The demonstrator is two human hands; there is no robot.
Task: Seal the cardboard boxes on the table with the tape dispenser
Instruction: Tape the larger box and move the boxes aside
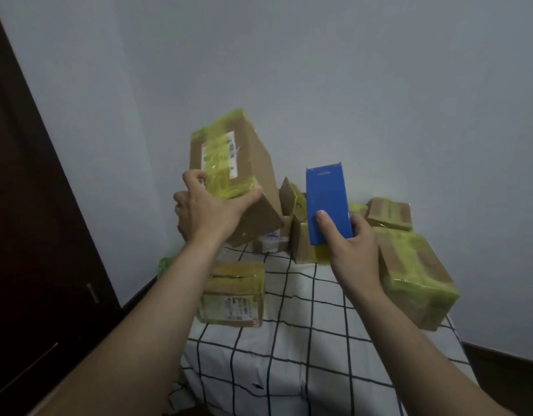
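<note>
My left hand [206, 210] grips a tall cardboard box [235, 163] wrapped in yellow tape and bearing a white label; the box is lifted and tilted above the table's far left. My right hand [350, 244] holds the blue tape dispenser [326, 202] upright, thumb on its face, to the right of that box. A yellow tape roll [323, 255] shows just below the dispenser. On the table lie other taped boxes: one at the near left [233, 294], a large one at the right [415, 271], a flat one at the back right [389, 213].
The table wears a white cloth with a black grid [307, 349]. Small open boxes [292, 205] crowd the back middle against the grey wall. A dark wooden door [34, 235] stands at the left. Dark skirting runs along the floor on both sides.
</note>
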